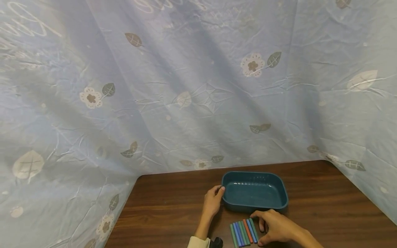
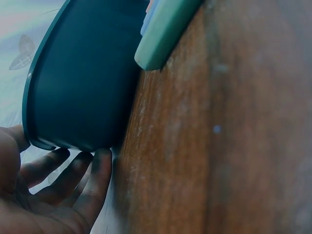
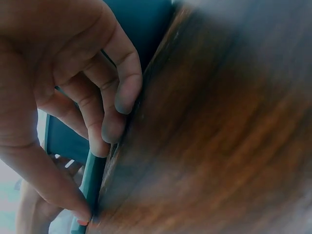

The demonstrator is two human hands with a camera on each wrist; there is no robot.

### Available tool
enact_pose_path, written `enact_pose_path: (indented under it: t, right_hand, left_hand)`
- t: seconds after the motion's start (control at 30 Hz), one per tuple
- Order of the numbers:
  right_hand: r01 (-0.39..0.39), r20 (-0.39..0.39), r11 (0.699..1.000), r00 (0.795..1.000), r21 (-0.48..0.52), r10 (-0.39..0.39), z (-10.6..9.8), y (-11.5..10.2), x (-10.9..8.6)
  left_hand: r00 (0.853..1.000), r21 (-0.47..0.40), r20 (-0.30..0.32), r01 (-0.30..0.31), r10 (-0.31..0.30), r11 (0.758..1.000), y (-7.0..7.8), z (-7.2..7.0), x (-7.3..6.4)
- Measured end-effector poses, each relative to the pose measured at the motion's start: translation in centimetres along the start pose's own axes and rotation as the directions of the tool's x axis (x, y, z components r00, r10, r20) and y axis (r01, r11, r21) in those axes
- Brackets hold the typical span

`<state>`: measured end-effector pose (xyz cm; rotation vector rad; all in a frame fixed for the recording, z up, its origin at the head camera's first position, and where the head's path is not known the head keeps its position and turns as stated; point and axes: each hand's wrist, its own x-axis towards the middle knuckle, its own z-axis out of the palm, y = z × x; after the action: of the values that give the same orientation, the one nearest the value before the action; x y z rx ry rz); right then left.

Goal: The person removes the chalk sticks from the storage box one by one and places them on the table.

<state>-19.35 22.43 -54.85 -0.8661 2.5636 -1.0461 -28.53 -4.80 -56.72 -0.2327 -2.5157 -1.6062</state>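
A teal rectangular dish (image 1: 255,191) stands on the table. My left hand (image 1: 212,201) holds its left end, thumb at the rim and fingertips against the outer wall in the left wrist view. In front of the dish lies a side-by-side row of green, blue and orange chalk-like sticks (image 1: 241,233). My right hand (image 1: 276,225) is at the row's right end. Its thumb and a fingertip pinch the outermost green stick (image 3: 91,183) by its two ends; the other fingers curl beside it. The stick appears to lie on the table.
The brown wooden table (image 1: 167,206) carries the dish and the sticks. A pale blue cloth (image 1: 186,86) with leaf and flower prints hangs behind and along the sides. A black band (image 1: 217,242) sits at my left wrist, by a cream sleeve (image 1: 198,242).
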Motion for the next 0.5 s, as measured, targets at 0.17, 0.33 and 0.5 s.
enact_pose_path:
  t: [0.17, 0.33, 0.5]
  right_hand:
    - [-0.021, -0.01, 1.0, 1.0, -0.022, 0.021, 0.17, -0.01, 0.05]
    - [-0.029, -0.003, 1.0, 1.0, 0.008, 0.029, 0.12, -0.15, 0.09]
    - [-0.025, 0.007, 0.999, 1.0, 0.034, 0.024, -0.05, -0.27, 0.12]
  left_hand:
    - [1.0, 0.004, -0.001, -0.002, 0.002, 1.0, 0.07, -0.01, 0.0]
    - [1.0, 0.01, -0.002, -0.006, 0.006, 1.0, -0.11, 0.03, 0.1]
    - [1.0, 0.001, 0.003, -0.004, 0.004, 1.0, -0.05, 0.0, 0.02]
